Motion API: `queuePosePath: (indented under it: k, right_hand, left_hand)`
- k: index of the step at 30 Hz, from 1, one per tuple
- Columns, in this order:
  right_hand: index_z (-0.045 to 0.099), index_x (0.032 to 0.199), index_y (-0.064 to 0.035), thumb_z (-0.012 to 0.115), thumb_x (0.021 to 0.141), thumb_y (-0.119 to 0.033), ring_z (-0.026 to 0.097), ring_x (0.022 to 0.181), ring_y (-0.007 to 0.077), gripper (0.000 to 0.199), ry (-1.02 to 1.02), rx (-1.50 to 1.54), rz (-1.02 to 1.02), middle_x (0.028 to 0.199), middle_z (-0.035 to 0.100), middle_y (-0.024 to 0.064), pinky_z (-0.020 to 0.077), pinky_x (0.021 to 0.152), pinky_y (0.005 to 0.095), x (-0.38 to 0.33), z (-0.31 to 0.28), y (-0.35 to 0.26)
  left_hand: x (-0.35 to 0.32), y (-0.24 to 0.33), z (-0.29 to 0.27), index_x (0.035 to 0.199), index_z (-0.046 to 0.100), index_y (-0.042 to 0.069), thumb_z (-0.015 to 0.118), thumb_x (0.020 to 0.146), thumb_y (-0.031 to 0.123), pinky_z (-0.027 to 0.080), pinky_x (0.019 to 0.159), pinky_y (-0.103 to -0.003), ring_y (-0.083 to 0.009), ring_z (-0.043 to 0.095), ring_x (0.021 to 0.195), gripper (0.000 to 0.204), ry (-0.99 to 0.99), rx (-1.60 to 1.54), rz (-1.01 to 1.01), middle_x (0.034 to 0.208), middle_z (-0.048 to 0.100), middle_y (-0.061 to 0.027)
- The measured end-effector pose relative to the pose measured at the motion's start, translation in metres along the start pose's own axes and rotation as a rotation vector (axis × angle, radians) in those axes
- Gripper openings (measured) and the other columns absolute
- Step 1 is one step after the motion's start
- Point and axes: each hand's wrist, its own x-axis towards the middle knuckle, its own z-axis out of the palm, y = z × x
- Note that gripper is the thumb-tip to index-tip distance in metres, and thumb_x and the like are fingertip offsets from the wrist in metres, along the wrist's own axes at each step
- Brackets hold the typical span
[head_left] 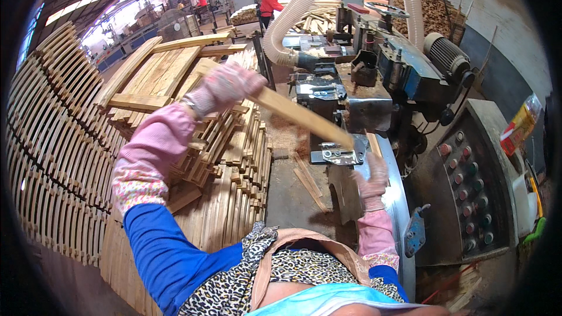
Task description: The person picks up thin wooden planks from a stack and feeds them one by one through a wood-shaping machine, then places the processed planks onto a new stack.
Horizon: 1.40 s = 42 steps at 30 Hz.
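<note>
The wooden slat (293, 112) slants between the gripping left hand (225, 86) and the loosely curled, empty-looking right hand (371, 182).

Left hand (225, 86) gripping wooden slat (293, 112) above slat stack (193, 140); right hand (370, 180) at slat's far end, beside woodworking machine (374, 70).

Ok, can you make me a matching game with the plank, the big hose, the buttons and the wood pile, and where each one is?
Things:
1. plank
2. big hose
3. buttons
4. wood pile

Places:
A. on the grey panel at the right
B. behind the left hand, at the left
C. curving down from the top to the machine
D. held between the left hand and the right hand

Pairs: 1-D, 2-C, 3-A, 4-B
</note>
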Motion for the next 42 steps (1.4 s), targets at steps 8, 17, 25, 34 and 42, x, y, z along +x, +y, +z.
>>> queuePosePath:
  k: [8, 17, 25, 34, 42]
  right_hand:
    - [0.064, 0.134, -0.0053, 0.083, 0.072, -0.018, 0.065, 0.102, 0.0398, 0.066, -0.344, -0.068, 0.110, 0.114, 0.068, 0.0197, 0.0529, 0.091, 0.0504, -0.109, -0.128, -0.024]
    - [0.061, 0.124, -0.0076, 0.074, 0.082, -0.025, 0.064, 0.094, 0.0437, 0.048, -0.432, -0.721, 0.651, 0.105, 0.067, 0.0192, 0.0524, 0.078, 0.0562, -0.247, -0.249, -0.074]
    - [0.063, 0.135, -0.0101, 0.071, 0.089, -0.026, 0.064, 0.114, 0.0406, 0.049, 0.008, -0.527, 0.691, 0.125, 0.069, 0.0196, 0.0512, 0.098, 0.0492, -0.128, -0.092, 0.042]
    - [0.062, 0.141, -0.0077, 0.063, 0.099, -0.030, 0.064, 0.122, 0.0396, 0.048, -0.003, -0.353, 0.725, 0.132, 0.068, 0.0208, 0.0485, 0.107, 0.0447, -0.082, 0.002, 0.083]
    - [0.067, 0.131, -0.0028, 0.062, 0.097, -0.032, 0.064, 0.109, 0.0411, 0.045, -0.311, -0.826, 0.675, 0.119, 0.069, 0.0209, 0.0506, 0.094, 0.0496, -0.223, -0.168, -0.052]
  left_hand:
    - [0.119, 0.164, 0.021, 0.144, 0.051, 0.014, 0.066, 0.088, 0.030, 0.045, 0.109, -0.049, -0.0276, 0.062, 0.123, 0.061, 0.281, -0.157, 0.525, 0.136, 0.061, -0.0105]
    - [0.123, 0.179, 0.013, 0.135, 0.058, 0.011, 0.079, 0.080, 0.039, 0.045, 0.103, -0.047, -0.0289, 0.061, 0.119, 0.065, 0.002, -0.469, 0.405, 0.128, 0.062, -0.0088]
    - [0.044, 0.074, -0.001, 0.148, 0.050, 0.015, 0.074, 0.089, 0.037, 0.038, 0.118, -0.050, -0.0321, 0.052, 0.137, 0.068, -0.080, -0.323, -0.058, 0.147, 0.054, -0.0119]
    - [-0.097, -0.146, -0.003, 0.145, 0.055, 0.011, 0.070, 0.091, 0.031, 0.047, 0.112, -0.042, -0.0341, 0.058, 0.132, 0.060, -0.034, -0.180, -0.826, 0.142, 0.062, -0.0166]
    - [-0.305, -0.278, 0.092, 0.140, 0.058, 0.020, 0.071, 0.085, 0.033, 0.052, 0.107, -0.049, -0.0330, 0.062, 0.131, 0.058, -0.503, 0.010, -1.524, 0.139, 0.064, -0.0144]
